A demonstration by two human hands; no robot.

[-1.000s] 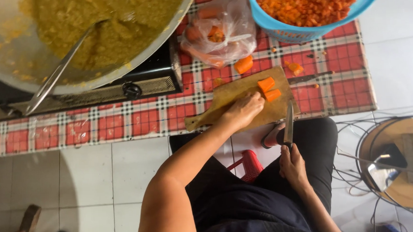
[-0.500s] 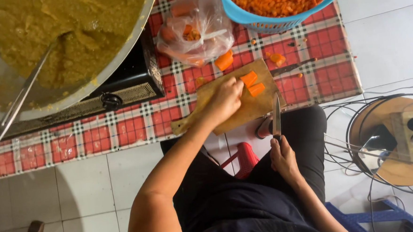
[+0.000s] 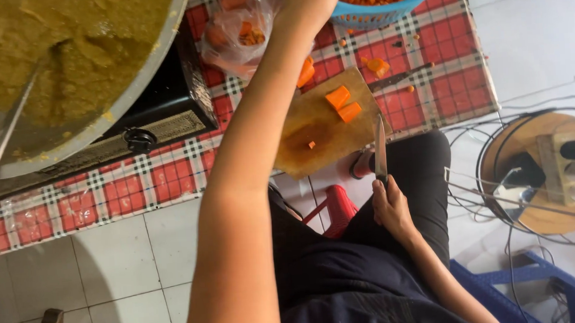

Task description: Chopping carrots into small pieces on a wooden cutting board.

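Left arm (image 3: 261, 156) stretched forward; right hand (image 3: 391, 208) fisted near lap.

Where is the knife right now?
In the head view, the steel-bladed knife is in the right hand, its tip at the wooden cutting board's right edge.

You look down on a floor of pale square tiles (image 3: 116, 269). A red-and-white checked cloth (image 3: 106, 197) covers the low surface. To your right, a round wooden stool (image 3: 537, 168) carries a power strip amid tangled cables, with a blue plastic chair (image 3: 537, 286) just below.
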